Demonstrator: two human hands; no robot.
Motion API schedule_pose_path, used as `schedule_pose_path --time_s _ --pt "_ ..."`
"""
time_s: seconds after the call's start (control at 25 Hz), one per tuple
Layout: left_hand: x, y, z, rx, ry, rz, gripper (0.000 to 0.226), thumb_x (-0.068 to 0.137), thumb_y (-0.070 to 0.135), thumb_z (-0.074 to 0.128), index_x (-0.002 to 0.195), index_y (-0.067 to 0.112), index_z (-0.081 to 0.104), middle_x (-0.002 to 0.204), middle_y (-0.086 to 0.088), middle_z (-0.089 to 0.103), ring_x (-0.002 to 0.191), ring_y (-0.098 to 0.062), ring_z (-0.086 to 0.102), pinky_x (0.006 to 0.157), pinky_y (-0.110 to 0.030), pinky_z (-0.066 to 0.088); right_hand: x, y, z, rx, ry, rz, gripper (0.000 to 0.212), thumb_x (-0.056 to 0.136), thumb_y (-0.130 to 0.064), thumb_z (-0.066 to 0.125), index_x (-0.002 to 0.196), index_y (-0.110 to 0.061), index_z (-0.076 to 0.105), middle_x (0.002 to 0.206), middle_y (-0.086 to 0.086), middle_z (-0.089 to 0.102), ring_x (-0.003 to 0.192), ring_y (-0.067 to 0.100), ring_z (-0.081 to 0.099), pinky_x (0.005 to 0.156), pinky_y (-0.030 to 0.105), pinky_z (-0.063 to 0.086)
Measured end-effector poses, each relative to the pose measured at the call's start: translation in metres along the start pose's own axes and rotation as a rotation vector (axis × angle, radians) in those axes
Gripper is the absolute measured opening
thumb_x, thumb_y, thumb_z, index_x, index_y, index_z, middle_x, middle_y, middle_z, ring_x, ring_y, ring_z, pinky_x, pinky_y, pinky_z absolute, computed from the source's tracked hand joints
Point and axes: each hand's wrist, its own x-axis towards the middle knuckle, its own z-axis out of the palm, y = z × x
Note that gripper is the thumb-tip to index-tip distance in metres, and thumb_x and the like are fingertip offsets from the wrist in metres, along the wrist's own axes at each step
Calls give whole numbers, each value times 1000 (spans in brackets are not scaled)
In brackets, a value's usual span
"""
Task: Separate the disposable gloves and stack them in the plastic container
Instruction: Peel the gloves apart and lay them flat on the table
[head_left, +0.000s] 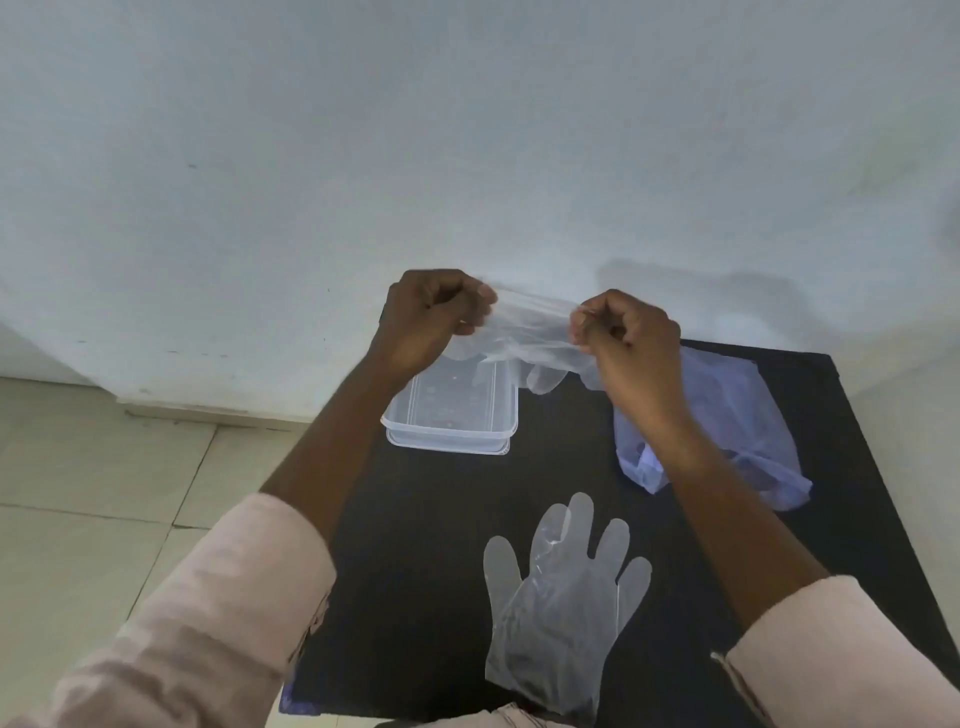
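Note:
My left hand (434, 317) and my right hand (628, 332) are both fisted on the cuff edge of a clear disposable glove (530, 338), stretched between them in the air. Its fingers hang down over the far end of the clear plastic container (452, 431), which stands on the black table. A second clear glove (563, 597) lies flat near the table's front edge, fingers pointing away from me. A bluish plastic bag (748, 415) lies crumpled at the right, partly behind my right forearm.
The small black table (426, 571) stands against a pale wall (467, 130). Beige floor tiles (104, 493) lie to its left. Pink sleeves cover both my forearms near the bottom corners.

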Motion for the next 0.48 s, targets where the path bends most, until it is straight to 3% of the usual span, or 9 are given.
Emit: schedule_pose_path --time_s 0.12,0.28,0.48 --pt "-63 -30 -13 28 66 1 19 91 22 67 87 7 76 82 -12 74 79 -28 70 78 -39 59 -58 4 21 -66 -22 -144 10 92 -16 61 86 -10 67 77 -2 68 68 -2 60 63 5 42" --pt "-150 -86 -35 154 110 -6 11 88 25 68 88 18 76 81 5 74 77 -13 69 71 -25 54 -140 31 64 -51 -94 -170 13 89 -18 62 95 -9 69 89 2 71 77 5 63 73 7 49" --pt "-219 -171 -60 315 44 26 18 83 21 69 86 6 76 91 -5 75 87 -15 71 79 -31 58 -222 75 126 -79 -254 -140 10 87 -11 65 96 -8 69 88 5 72 80 5 64 78 2 45"
